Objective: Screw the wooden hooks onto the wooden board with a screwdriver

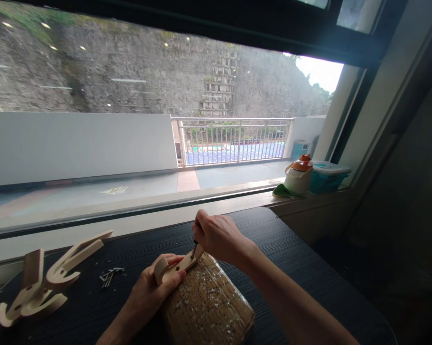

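At the left edge of the dark table (309, 268), a heap of loose wooden hooks (43, 282) is seen, none of them being handled. Just to their right, a small pile of screws (110, 275) lies on the tabletop, apart from both hands. Near the front edge, the left hand (151, 292) is closed around one wooden hook (176, 266), which is held flat on the upper corner of a plastic-wrapped woven mat (208, 302). The right hand (219, 237) is clenched over a small dark metal piece (194, 248), which is pressed down at the far end of that hook; whether it is a screw or a tool tip cannot be told. The work is judged to be at an early stage: a single hook is in hand, while the heap and the screws lie untouched. On the sill beyond the table's far right corner, a white jug (297, 177) with an orange lid and a teal box (327, 178) are set.
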Tool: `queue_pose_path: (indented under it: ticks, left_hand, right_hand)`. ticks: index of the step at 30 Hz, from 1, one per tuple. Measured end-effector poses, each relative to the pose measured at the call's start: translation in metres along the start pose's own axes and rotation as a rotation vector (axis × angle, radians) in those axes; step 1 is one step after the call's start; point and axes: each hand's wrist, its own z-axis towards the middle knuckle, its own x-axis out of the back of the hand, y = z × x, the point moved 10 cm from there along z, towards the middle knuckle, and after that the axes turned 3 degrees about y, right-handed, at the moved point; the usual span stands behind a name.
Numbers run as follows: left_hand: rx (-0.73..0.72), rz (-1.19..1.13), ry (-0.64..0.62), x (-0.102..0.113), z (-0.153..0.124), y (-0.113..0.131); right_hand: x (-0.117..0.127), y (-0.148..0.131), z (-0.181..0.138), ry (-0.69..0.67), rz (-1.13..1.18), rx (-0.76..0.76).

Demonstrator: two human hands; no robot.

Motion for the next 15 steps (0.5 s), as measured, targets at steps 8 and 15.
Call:
queue_pose_path:
  ticks: [8, 15]
  left_hand:
    - [-0.099, 0.068, 0.100, 0.002, -0.002, -0.004]
    - [-0.093, 0.066, 0.087, 0.001, -0.003, 0.001]
  right_hand:
    - [0.011, -0.011, -0.004, 0.039, 0.064, 0.116]
    - [0.012, -0.024, -0.003, 0.031, 0.117, 0.199]
